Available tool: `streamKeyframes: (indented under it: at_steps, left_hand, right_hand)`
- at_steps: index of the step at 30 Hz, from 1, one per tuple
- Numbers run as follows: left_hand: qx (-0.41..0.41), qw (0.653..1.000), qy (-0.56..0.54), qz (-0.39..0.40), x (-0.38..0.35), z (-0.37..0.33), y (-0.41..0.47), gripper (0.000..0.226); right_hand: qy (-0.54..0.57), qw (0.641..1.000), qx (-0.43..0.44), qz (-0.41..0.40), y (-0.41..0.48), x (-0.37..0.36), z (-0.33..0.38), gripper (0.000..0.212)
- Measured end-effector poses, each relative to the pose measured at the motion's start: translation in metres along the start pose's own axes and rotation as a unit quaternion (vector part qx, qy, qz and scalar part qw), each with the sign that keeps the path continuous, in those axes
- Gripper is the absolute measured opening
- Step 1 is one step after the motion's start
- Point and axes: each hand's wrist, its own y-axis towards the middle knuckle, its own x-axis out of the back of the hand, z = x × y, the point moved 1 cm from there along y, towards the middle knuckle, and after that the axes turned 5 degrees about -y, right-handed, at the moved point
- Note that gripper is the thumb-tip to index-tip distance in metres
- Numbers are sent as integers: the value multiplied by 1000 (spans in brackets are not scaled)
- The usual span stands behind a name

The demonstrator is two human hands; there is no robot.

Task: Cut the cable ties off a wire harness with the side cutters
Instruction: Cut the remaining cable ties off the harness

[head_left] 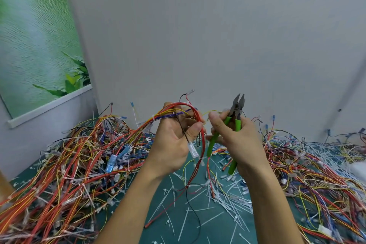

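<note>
Left hand (pixel 172 144) grips the wire harness (pixel 191 110), looped over its fingers and held above the surface (pixel 217 228), probably so that the white cable tie (pixel 153 118) near the knuckles is exposed. Right hand (pixel 239 142) is curled round the green handles of the side cutters (pixel 236 108). Their blades are slightly parted and point up, just beside the bundle, not yet on a tie.

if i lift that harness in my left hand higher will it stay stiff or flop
Probably floppy: the wire harness arches over the left hand and hangs limp below it. It is likely light, since one hand alone holds it up. Its other end runs toward the left pile, so it may snag and drag neighbours.
</note>
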Motion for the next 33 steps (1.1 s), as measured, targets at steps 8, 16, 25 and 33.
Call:
streamKeyframes:
  at_steps: [8,16,25,33]
  left_hand:
    - [-22,1000,-1,-4,-2,-1,1,27]
    - [-59,993,98,-29,-3,-4,-2,26]
    - [-57,992,115,-20,-2,-6,-2,28]
    - [-97,987,127,-28,-3,-6,-2,21]
  right_hand:
    - [-36,998,39,41,-9,-1,13,14]
    - [-74,990,118,-15,-10,0,17,14]
    - [-45,990,132,11,-13,1,21,14]
    - [42,991,116,-49,-12,-10,16,21]
